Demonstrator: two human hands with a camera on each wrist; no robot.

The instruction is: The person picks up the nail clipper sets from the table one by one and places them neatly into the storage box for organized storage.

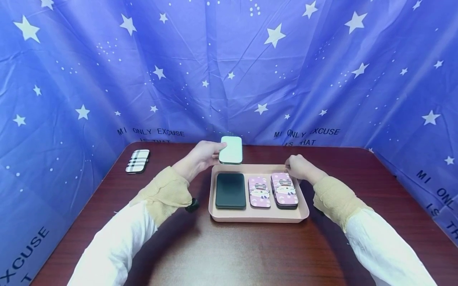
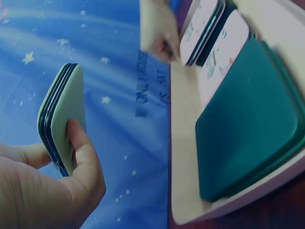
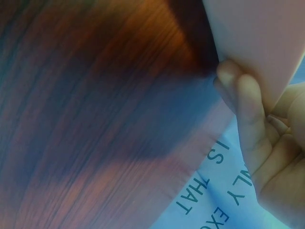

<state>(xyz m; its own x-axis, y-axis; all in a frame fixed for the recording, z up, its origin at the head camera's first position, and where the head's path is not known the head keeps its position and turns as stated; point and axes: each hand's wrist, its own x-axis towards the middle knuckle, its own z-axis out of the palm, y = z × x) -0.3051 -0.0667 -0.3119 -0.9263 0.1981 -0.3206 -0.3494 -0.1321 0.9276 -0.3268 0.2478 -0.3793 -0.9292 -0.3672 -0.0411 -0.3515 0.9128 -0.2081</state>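
My left hand [image 1: 200, 157] grips a pale mint case [image 1: 231, 149] by its edge, thumb across one face, above the tray's far left corner. In the left wrist view the mint case [image 2: 66, 114] shows rounded corners and a metal frame with a small clasp. My right hand [image 1: 302, 167] pinches the far right corner of the beige tray [image 1: 257, 218]; the right wrist view shows fingers [image 3: 250, 102] curled at the tray wall [image 3: 262, 38]. Inside the tray lie a dark green case [image 1: 230, 190], a small pink patterned case [image 1: 259, 192] and a thicker pink patterned one [image 1: 285, 190].
A black-and-white plaid case [image 1: 137, 161] lies at the table's far left. Just left of the tray is a small dark object [image 1: 192, 205], partly behind the left sleeve. A blue starry curtain [image 1: 229, 71] hangs behind the dark red wooden table [image 1: 229, 254].
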